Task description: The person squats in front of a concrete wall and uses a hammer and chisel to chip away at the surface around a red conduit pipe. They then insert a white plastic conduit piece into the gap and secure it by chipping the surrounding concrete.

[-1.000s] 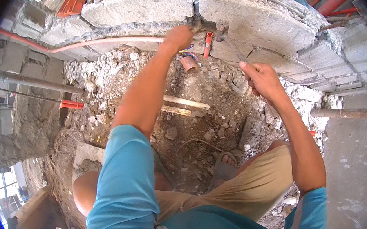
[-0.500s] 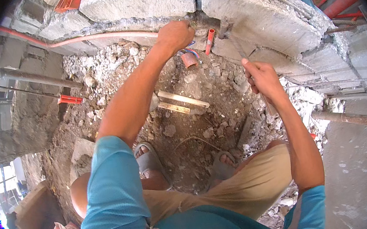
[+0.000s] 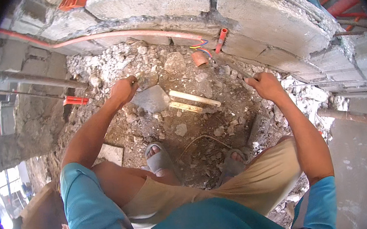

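Observation:
My left hand [image 3: 123,90] is closed in a fist over the rubble, near a flat grey slab [image 3: 153,99]. What its fingers hold, if anything, is hidden. On the right, my right hand [image 3: 265,86] grips a thin metal rod [image 3: 238,70], whose far end slants up and left toward the base of the block wall [image 3: 267,19]. Beyond that tip a short orange pipe [image 3: 221,41] stands upright. Beside it lie a wider orange pipe piece [image 3: 200,59] and several coloured wires [image 3: 200,45], which come out of a long orange conduit [image 3: 138,32] along the wall.
Two pale strips [image 3: 195,97] lie on the broken ground between my hands. A grey metal pipe [image 3: 34,77] and an orange fitting [image 3: 76,100] jut in from the left. My sandalled feet [image 3: 157,157] stand on the rubble. A rusty pipe [image 3: 356,118] sticks out at right.
My left hand has moved from the conduit's end at the wall, left and nearer to me. My right hand has lowered the rod, its tip now away from the dark hole in the wall.

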Action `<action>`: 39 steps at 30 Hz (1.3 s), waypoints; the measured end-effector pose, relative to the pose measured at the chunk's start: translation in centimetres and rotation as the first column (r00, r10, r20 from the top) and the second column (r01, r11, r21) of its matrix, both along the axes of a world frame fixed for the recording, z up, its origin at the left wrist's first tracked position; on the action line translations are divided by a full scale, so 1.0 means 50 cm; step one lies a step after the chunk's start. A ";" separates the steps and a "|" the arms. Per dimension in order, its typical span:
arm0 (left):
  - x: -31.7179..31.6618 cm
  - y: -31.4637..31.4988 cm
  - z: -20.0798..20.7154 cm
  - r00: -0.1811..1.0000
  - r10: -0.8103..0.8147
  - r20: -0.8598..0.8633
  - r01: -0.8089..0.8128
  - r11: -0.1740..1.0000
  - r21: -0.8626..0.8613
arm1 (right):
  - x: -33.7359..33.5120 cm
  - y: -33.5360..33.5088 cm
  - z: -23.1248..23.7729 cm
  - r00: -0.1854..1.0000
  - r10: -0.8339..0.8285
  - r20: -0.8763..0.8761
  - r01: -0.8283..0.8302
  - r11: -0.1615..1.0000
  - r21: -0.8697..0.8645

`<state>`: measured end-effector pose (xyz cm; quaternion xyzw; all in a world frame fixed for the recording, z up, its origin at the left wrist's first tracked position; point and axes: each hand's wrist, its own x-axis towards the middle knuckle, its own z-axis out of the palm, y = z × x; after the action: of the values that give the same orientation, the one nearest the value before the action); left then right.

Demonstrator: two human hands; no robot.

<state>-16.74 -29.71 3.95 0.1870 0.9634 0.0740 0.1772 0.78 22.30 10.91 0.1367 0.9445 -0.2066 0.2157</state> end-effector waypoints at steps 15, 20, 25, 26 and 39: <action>-0.046 0.040 -0.102 0.990 -0.073 0.121 0.106 0.952 -0.289 | 0.185 0.109 -0.243 0.959 -0.104 0.262 0.019 0.952 0.307; -0.064 0.084 -0.093 0.965 -0.159 0.208 0.224 0.913 -0.342 | 0.220 0.069 -0.340 0.949 -0.185 0.257 0.095 0.940 0.327; -0.080 0.085 -0.114 0.956 -0.198 0.216 0.269 0.885 -0.380 | 0.303 -0.076 -0.437 0.920 -0.371 0.124 0.328 0.905 0.272; -0.081 0.078 -0.115 0.958 -0.187 0.217 0.261 0.882 -0.393 | 0.291 -0.098 -0.430 0.919 -0.353 0.173 0.303 0.917 0.259; -0.089 0.126 -0.029 0.962 -0.169 0.212 0.251 0.852 -0.459 | 0.329 -0.044 -0.515 0.937 -0.216 0.274 0.160 0.964 0.211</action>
<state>-21.22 -23.42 2.50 0.2348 0.9071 -0.1730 0.3036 17.22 20.11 -14.84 0.2754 0.8993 -0.1148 0.3197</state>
